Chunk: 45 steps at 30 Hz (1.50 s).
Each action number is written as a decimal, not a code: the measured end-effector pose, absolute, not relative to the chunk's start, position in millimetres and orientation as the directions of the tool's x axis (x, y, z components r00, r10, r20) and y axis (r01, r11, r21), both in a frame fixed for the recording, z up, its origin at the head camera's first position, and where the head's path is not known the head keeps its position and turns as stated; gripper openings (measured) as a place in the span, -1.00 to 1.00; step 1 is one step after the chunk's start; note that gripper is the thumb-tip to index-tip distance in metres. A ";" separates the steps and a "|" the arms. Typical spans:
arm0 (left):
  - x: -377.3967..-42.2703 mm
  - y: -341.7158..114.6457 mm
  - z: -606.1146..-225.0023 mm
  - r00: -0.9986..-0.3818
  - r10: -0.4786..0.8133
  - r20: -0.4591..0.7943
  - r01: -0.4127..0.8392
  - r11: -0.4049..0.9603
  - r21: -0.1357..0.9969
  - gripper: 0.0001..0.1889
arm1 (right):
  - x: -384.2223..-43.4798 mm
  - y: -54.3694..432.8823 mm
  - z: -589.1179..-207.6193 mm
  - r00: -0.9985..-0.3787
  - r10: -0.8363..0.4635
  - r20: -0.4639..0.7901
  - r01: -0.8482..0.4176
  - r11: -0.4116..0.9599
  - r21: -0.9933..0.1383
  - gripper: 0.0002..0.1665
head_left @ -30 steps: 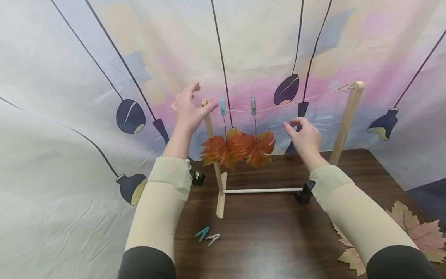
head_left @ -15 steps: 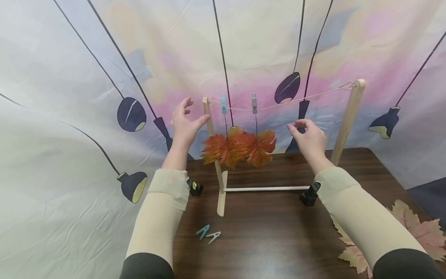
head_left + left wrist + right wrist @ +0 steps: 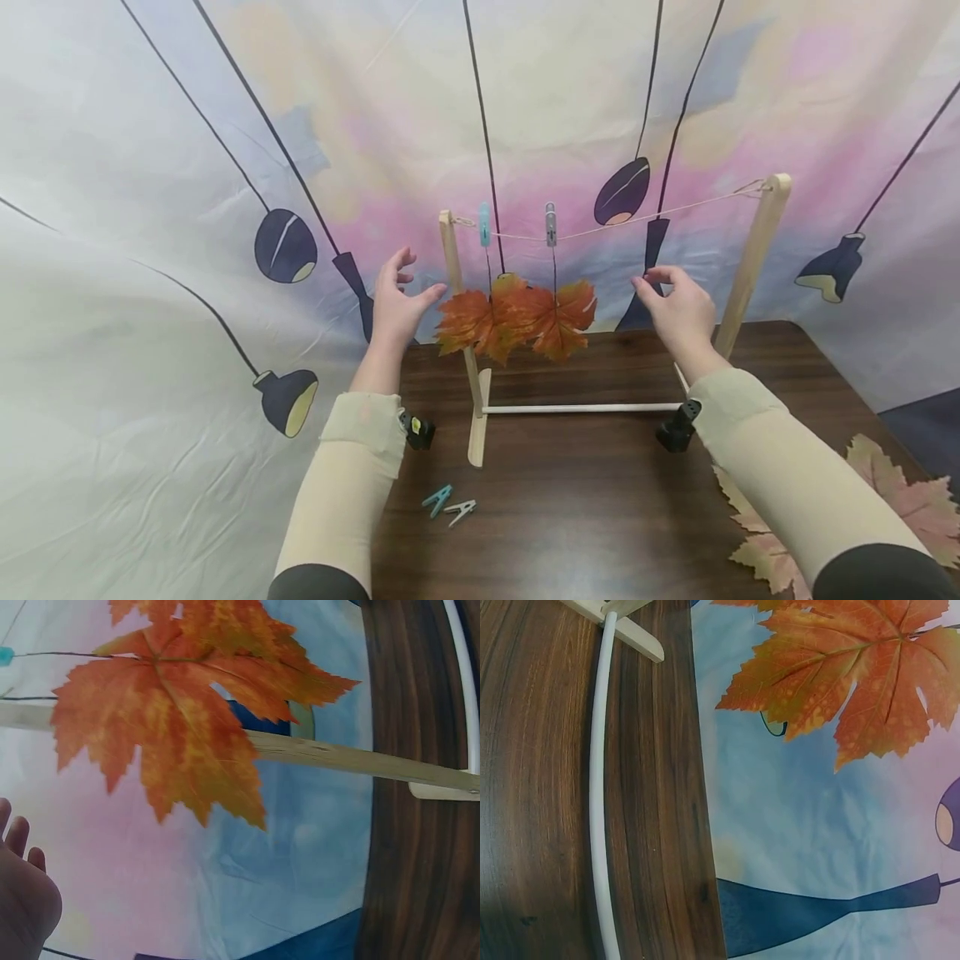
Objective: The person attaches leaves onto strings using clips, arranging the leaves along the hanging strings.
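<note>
Left hand (image 3: 397, 308) lowered, brown table (image 3: 570, 500), patterned backdrop (image 3: 570, 92)

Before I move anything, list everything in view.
Woodgrain table: one, dark brown, below
Printed cloth backdrop: one, pastel, behind table
Wooden frame: one, pale, on table
Slim rod: one, white, low on frame
String: one, pale, across frame top
Slim clothespins: two, light blue and grey, on string
Loose clothespins: two, blue and whitish, on table
Maple-shaped leaves: two, orange, hanging below string
Toothed leaves: count unclear, pink, table's right
Boxy cameras: two, black, wrist-worn
Sleeves: two, mostly cream, either side
Left hand: one, left of frame
Right hand: one, right of orange leaves
</note>
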State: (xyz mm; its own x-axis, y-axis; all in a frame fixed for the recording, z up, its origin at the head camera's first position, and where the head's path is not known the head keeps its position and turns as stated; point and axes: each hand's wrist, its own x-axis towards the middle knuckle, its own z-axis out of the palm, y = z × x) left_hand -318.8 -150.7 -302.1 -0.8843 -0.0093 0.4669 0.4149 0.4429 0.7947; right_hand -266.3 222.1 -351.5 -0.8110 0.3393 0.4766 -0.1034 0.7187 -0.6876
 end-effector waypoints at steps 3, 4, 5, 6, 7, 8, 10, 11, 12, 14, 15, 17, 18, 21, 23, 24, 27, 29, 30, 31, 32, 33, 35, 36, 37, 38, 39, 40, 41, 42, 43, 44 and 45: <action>-317.3 -154.2 -307.2 -0.893 -0.004 0.449 0.399 0.452 0.798 -0.16 | -265.4 223.7 -352.9 -0.806 0.336 0.488 -0.110 0.724 -0.681 -0.39; -317.3 -155.3 -308.4 -0.895 -0.003 0.445 0.395 0.458 0.797 -0.16 | -265.3 224.2 -353.7 -0.803 0.338 0.491 -0.113 0.723 -0.682 -0.40; -317.4 -156.3 -309.6 -0.897 -0.002 0.442 0.391 0.460 0.797 -0.15 | -265.0 224.6 -354.4 -0.802 0.339 0.492 -0.115 0.721 -0.683 -0.40; -317.8 -157.3 -310.7 -0.897 0.001 0.442 0.393 0.462 0.795 -0.15 | -264.7 224.9 -355.2 -0.801 0.340 0.492 -0.116 0.718 -0.686 -0.40; -318.0 -158.2 -311.5 -0.898 0.003 0.441 0.392 0.463 0.795 -0.14 | -264.5 225.4 -356.1 -0.802 0.341 0.490 -0.117 0.715 -0.689 -0.40; -318.4 -159.2 -312.7 -0.898 0.004 0.441 0.392 0.462 0.795 -0.14 | -264.3 225.8 -356.9 -0.802 0.343 0.489 -0.118 0.712 -0.693 -0.40; -318.4 -161.5 -315.6 -0.901 0.006 0.434 0.387 0.460 0.799 -0.13 | -263.9 226.4 -358.7 -0.806 0.343 0.482 -0.118 0.705 -0.699 -0.40; -317.9 -162.7 -317.4 -0.903 0.005 0.430 0.384 0.460 0.801 -0.13 | -263.7 226.8 -359.9 -0.810 0.343 0.476 -0.117 0.701 -0.703 -0.39; -317.4 -163.9 -319.4 -0.905 0.004 0.425 0.378 0.462 0.802 -0.13 | -263.6 227.3 -361.1 -0.813 0.342 0.471 -0.117 0.697 -0.707 -0.37; -316.3 -166.0 -324.0 -0.911 -0.003 0.412 0.364 0.462 0.809 -0.12 | -263.2 228.4 -363.5 -0.819 0.344 0.458 -0.113 0.687 -0.718 -0.33; -315.9 -167.0 -326.7 -0.914 -0.007 0.405 0.357 0.460 0.813 -0.12 | -263.0 229.1 -364.8 -0.822 0.346 0.452 -0.110 0.682 -0.723 -0.32; -315.0 -168.7 -332.3 -0.917 -0.014 0.398 0.347 0.460 0.817 -0.13 | -262.8 230.4 -367.3 -0.820 0.354 0.449 -0.105 0.678 -0.727 -0.31; -314.8 -169.3 -335.1 -0.919 -0.016 0.395 0.344 0.458 0.820 -0.13 | -262.6 231.2 -368.5 -0.818 0.358 0.450 -0.105 0.677 -0.729 -0.31; -313.5 -170.6 -342.4 -0.919 -0.017 0.394 0.340 0.471 0.814 -0.16 | -261.9 233.3 -373.2 -0.812 0.366 0.455 -0.103 0.677 -0.729 -0.32; -312.3 -171.5 -347.3 -0.919 -0.019 0.394 0.336 0.482 0.809 -0.18 | -260.6 234.1 -376.9 -0.813 0.366 0.453 -0.102 0.676 -0.730 -0.31; -311.4 -172.2 -349.9 -0.920 -0.020 0.392 0.333 0.487 0.808 -0.18 | -260.1 234.5 -379.3 -0.814 0.367 0.450 -0.101 0.674 -0.732 -0.31; -307.9 -175.2 -358.4 -0.926 -0.019 0.377 0.318 0.496 0.808 -0.18 | -257.6 234.9 -386.7 -0.819 0.370 0.438 -0.095 0.666 -0.740 -0.31; -305.5 -177.5 -365.0 -0.929 -0.017 0.369 0.314 0.489 0.814 -0.17 | -256.3 235.2 -391.8 -0.822 0.373 0.430 -0.096 0.654 -0.751 -0.31; -304.2 -178.6 -368.2 -0.932 -0.013 0.363 0.311 0.486 0.817 -0.17 | -256.0 235.6 -394.5 -0.822 0.376 0.427 -0.096 0.648 -0.756 -0.32; -303.3 -179.1 -371.4 -0.933 -0.013 0.359 0.308 0.484 0.819 -0.16 | -254.7 236.3 -396.9 -0.822 0.381 0.424 -0.096 0.641 -0.762 -0.32; -302.3 -179.5 -374.6 -0.935 -0.013 0.354 0.305 0.481 0.822 -0.16 | -253.5 237.1 -399.4 -0.822 0.384 0.421 -0.097 0.633 -0.768 -0.33; -301.5 -179.6 -377.7 -0.936 -0.015 0.352 0.303 0.478 0.825 -0.16 | -252.2 238.1 -401.7 -0.822 0.387 0.418 -0.098 0.626 -0.774 -0.34; -300.4 -180.1 -384.1 -0.938 -0.016 0.347 0.298 0.478 0.827 -0.17 | -249.4 240.1 -405.8 -0.821 0.394 0.413 -0.101 0.611 -0.785 -0.35; -300.3 -180.4 -387.5 -0.939 -0.020 0.344 0.292 0.482 0.826 -0.17 | -248.2 241.2 -407.8 -0.821 0.397 0.411 -0.102 0.605 -0.790 -0.35; -299.7 -180.7 -390.6 -0.940 -0.026 0.341 0.286 0.484 0.827 -0.17 | -247.0 242.2 -409.5 -0.821 0.399 0.408 -0.102 0.601 -0.793 -0.35; -298.7 -181.2 -393.6 -0.941 -0.027 0.339 0.283 0.488 0.826 -0.17 | -246.0 243.2 -411.3 -0.823 0.399 0.405 -0.102 0.598 -0.795 -0.35; -297.7 -182.0 -396.7 -0.942 -0.027 0.335 0.278 0.493 0.824 -0.17 | -244.8 244.2 -412.9 -0.825 0.399 0.400 -0.099 0.595 -0.798 -0.34; -296.5 -183.1 -400.0 -0.945 -0.025 0.327 0.272 0.498 0.823 -0.17 | -243.8 245.3 -414.5 -0.828 0.402 0.392 -0.092 0.592 -0.801 -0.34; -295.4 -184.2 -403.6 -0.947 -0.025 0.321 0.265 0.504 0.822 -0.17 | -242.8 246.3 -416.0 -0.830 0.402 0.386 -0.086 0.592 -0.801 -0.33; -294.3 -185.6 -407.1 -0.949 -0.026 0.313 0.256 0.512 0.820 -0.18 | -241.8 247.5 -417.7 -0.833 0.403 0.380 -0.080 0.591 -0.802 -0.33; -293.1 -187.0 -410.7 -0.952 -0.028 0.304 0.247 0.516 0.820 -0.18 | -240.4 248.6 -419.2 -0.836 0.402 0.374 -0.073 0.593 -0.802 -0.32; -292.0 -188.7 -414.5 -0.955 -0.032 0.294 0.234 0.524 0.819 -0.18 | -238.9 249.9 -420.8 -0.840 0.400 0.368 -0.069 0.594 -0.801 -0.32; -291.1 -190.8 -418.5 -0.958 -0.038 0.285 0.223 0.527 0.820 -0.18 | -237.6 251.1 -422.4 -0.842 0.398 0.365 -0.065 0.596 -0.800 -0.32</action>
